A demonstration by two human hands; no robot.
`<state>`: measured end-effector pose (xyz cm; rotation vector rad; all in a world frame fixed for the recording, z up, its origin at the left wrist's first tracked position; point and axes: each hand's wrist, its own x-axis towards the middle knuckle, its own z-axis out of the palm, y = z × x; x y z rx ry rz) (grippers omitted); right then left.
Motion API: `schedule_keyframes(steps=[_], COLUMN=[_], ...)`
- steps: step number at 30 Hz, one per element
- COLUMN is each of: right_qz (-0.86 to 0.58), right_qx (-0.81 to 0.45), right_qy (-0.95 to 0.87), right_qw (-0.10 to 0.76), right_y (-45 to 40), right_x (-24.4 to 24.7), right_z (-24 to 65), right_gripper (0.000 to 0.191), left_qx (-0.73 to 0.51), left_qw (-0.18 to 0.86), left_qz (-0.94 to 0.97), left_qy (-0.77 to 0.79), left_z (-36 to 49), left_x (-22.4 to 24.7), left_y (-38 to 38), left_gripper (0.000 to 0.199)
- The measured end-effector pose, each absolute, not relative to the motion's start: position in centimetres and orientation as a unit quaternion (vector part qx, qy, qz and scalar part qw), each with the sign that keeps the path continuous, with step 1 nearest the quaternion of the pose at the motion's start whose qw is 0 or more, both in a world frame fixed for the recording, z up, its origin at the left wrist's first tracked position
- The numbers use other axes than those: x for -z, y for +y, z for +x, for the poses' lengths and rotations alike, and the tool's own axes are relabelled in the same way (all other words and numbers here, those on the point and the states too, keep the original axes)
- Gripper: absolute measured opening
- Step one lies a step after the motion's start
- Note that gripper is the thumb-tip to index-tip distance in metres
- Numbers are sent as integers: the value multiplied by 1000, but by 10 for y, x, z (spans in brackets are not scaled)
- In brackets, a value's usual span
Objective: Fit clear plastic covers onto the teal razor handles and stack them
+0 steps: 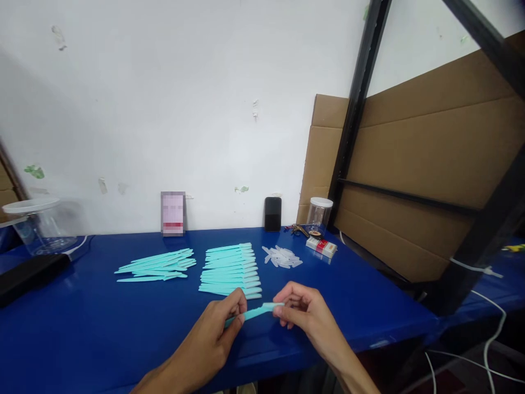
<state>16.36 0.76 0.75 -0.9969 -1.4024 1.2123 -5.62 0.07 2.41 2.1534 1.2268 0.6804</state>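
Note:
A slim turquoise eyebrow razor is held level above the front of the table. My left hand is closed around its handle, thumb against forefinger. At the other end, my right hand pinches the pale cap over the blade end. Just beyond my hands lies a neat row of eyebrow razors with pale right ends. Further left is a looser pile of eyebrow razors. Behind my right hand sits a small heap of translucent white caps.
A phone and a blurred card lean against the wall. Clear jars stand at right and left. A red-and-white box, keys and a black case lie on the blue table. A shelf post rises on the right.

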Motion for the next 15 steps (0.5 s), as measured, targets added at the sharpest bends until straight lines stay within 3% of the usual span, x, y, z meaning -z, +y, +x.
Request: schedule_keyframes(steps=[7,11,15], right_qz=[-407,-419,-423], right_qx=[-500,-475,-471], right_qy=[-572,-498,-475], right_qw=[508,593,611], right_y=[7,13,18], right_x=[-10,-7,-4], right_z=[164,164,164], right_gripper=[23,26,27], left_qx=[-259,-283,-298], left_qw=[167,50,-30], left_qz=[843,840,811], left_qy=[441,459,502], left_z=[-61,-83,-104], left_x=[-10,-20,-37], left_y=[-2,17,60], left_gripper=[12,14,15])
